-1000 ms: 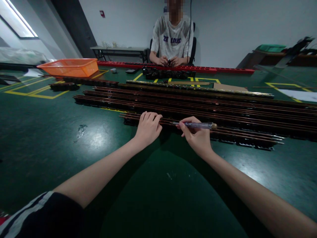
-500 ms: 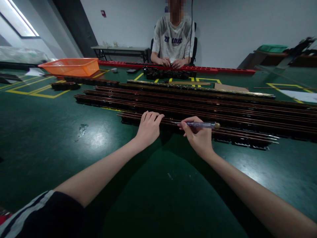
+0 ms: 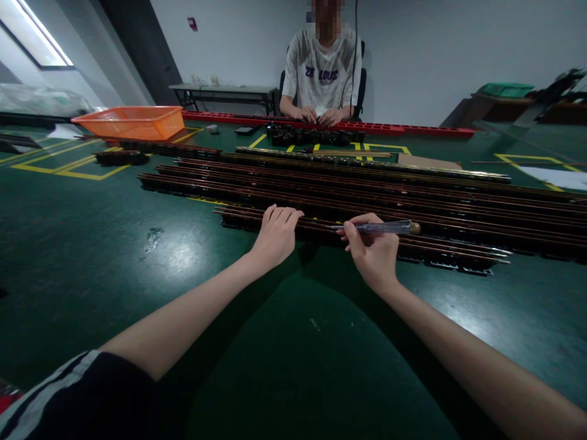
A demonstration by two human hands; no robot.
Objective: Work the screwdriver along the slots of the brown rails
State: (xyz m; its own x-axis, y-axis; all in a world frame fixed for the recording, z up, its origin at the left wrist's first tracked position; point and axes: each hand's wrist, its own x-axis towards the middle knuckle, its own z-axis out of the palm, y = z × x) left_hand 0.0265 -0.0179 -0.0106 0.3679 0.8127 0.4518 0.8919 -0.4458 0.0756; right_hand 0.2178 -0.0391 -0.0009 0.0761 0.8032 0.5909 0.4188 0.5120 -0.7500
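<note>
My right hand [image 3: 375, 250] grips a small screwdriver [image 3: 385, 228] by its clear handle, which has a brass-coloured end cap. The thin shaft points left, low over the nearest dark strip [image 3: 452, 252] with copper-coloured rods along it. Whether the tip touches the strip I cannot tell. To the left, my left hand [image 3: 277, 235] is closed over that same strip, thumb side toward the screwdriver. Its fingertips are partly hidden behind the strip. Just beyond both hands lie several similar long dark strips with rods [image 3: 211, 183], side by side.
An orange basket [image 3: 132, 124] stands at the back left of the green table [image 3: 114, 256]. A person [image 3: 323, 73] sits opposite, hands near a dark cluster of parts [image 3: 314, 135] and a long red rail [image 3: 426, 131]. Cardboard [image 3: 428, 161] and white paper [image 3: 553, 177] lie at the right.
My right hand has moved a little to the right with the screwdriver. The nearest strip has shifted slightly left. My left hand has stayed almost in place.
</note>
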